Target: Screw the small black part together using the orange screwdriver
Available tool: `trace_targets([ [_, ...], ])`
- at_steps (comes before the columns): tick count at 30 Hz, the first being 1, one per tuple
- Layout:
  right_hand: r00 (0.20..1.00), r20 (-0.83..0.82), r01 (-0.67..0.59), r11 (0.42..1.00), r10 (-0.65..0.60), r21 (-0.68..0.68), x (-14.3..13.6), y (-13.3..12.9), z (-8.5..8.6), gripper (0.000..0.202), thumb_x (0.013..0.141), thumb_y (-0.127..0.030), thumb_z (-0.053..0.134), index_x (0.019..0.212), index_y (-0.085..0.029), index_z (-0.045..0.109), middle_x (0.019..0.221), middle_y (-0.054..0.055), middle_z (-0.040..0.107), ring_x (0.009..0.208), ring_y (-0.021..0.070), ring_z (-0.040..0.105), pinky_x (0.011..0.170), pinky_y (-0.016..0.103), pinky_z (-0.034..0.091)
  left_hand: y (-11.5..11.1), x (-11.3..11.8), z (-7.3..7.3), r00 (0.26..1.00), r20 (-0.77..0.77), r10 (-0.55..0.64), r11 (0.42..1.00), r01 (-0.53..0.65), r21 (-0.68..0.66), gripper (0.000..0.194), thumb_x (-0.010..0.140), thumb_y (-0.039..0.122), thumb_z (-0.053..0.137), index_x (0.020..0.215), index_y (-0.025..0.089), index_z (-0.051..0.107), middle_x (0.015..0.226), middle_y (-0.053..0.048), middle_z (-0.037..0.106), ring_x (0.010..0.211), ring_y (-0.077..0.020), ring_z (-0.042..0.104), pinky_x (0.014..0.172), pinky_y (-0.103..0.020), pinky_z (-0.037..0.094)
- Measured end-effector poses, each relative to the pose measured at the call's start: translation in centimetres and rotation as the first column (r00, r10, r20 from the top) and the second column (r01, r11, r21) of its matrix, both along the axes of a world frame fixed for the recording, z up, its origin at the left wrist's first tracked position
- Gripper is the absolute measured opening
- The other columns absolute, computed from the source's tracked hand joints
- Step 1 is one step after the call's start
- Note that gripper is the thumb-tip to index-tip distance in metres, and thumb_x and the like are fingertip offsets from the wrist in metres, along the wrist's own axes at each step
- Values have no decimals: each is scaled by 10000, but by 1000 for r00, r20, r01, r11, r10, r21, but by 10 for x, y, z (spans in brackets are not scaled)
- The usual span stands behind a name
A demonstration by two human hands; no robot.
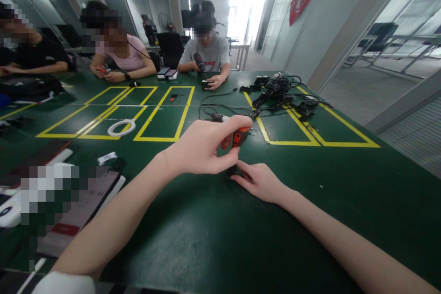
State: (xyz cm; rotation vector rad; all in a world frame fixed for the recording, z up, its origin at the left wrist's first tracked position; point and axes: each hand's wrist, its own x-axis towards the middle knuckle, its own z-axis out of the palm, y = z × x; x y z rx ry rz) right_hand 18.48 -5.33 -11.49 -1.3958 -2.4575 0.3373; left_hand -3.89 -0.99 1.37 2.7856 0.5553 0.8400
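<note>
My left hand [200, 147] is closed around the orange-and-black handle of a screwdriver [240, 136], held upright above the table with the thumb near its top. Its lower end points down to a small black part [231, 172] on the green tabletop. The fingertips of my right hand [260, 182] pinch that part from the right, just below my left hand. My fingers cover most of the part, so its exact kind and the screwdriver's tip cannot be made out.
Yellow tape outlines [155, 139] mark the green table [310, 239]. A heap of black cables [277, 89] lies at the far right, a white ring [121, 127] at left. Phones [82, 202] lie near left. Across sit several people; one in grey [206, 50] holds a power driver [199, 61].
</note>
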Motion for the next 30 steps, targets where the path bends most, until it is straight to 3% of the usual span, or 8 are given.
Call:
trace_targets([
  [4, 1000, -19, -5, 1000, 5, -9, 0, 0, -1, 228, 1070, -358, 541, 1197, -188, 624, 651, -10, 664, 566, 185, 638, 576, 259, 329, -7, -2, 10, 1000, -6, 24, 999, -24, 26, 333, 923, 199, 557, 1255, 175, 567, 1079, -40, 706, 802, -126, 648, 699, -227, 454],
  [12, 1000, -27, -4, 1000, 4, 1, 0, -1, -2, 243, 1069, -371, 536, 1206, -192, 626, 643, -8, 666, 546, 185, 631, 569, 261, 332, -3, 2, 3, 998, 0, 64, 994, -64, -87, 198, 957, 349, 611, 1075, 193, 578, 774, 36, 632, 658, -119, 571, 624, -231, 372],
  [16, 999, -41, 3, 1000, -4, -13, 1, -1, -4, 251, 1066, -384, 546, 1210, -198, 632, 641, -10, 661, 546, 184, 630, 570, 255, 340, -3, 2, 4, 995, 100, 30, 958, 0, -288, 320, 1041, 421, 432, 1028, 169, 629, 886, -36, 676, 766, -150, 613, 695, -256, 441],
  [19, 998, -56, -7, 1000, 5, -28, 2, -2, -4, 266, 1068, -385, 543, 1225, -189, 630, 627, -14, 647, 534, 183, 621, 566, 253, 344, -5, 4, 5, 982, 187, 13, 853, 87, -515, 448, 1064, 376, 273, 1115, 141, 651, 996, -82, 705, 777, -154, 621, 666, -258, 473],
  [22, 997, -73, -15, 999, 13, -32, 2, -2, -5, 287, 1079, -394, 514, 1239, -185, 626, 615, -18, 630, 516, 178, 604, 560, 251, 346, -5, 5, 8, 977, 214, -10, 701, 159, -695, 441, 1063, 390, 302, 1177, 135, 643, 1008, -88, 727, 747, -146, 606, 621, -240, 477],
  [26, 996, -83, -24, 999, 21, -28, 3, -2, -6, 320, 1088, -426, 487, 1249, -189, 630, 603, -25, 606, 497, 168, 576, 548, 247, 333, -1, 4, 14, 973, 230, -15, 513, 204, -834, 377, 1035, 407, 407, 1042, 136, 670, 862, -45, 677, 594, -98, 531, 524, -214, 405],
  [30, 995, -98, -31, 999, 26, -43, 4, -2, -7, 330, 1092, -433, 485, 1258, -186, 629, 596, -28, 594, 497, 164, 573, 548, 244, 335, 7, 3, 11, 964, 266, 27, 310, 245, -919, 427, 986, 534, 482, 926, 139, 632, 849, -39, 643, 526, -81, 500, 451, -210, 343],
])
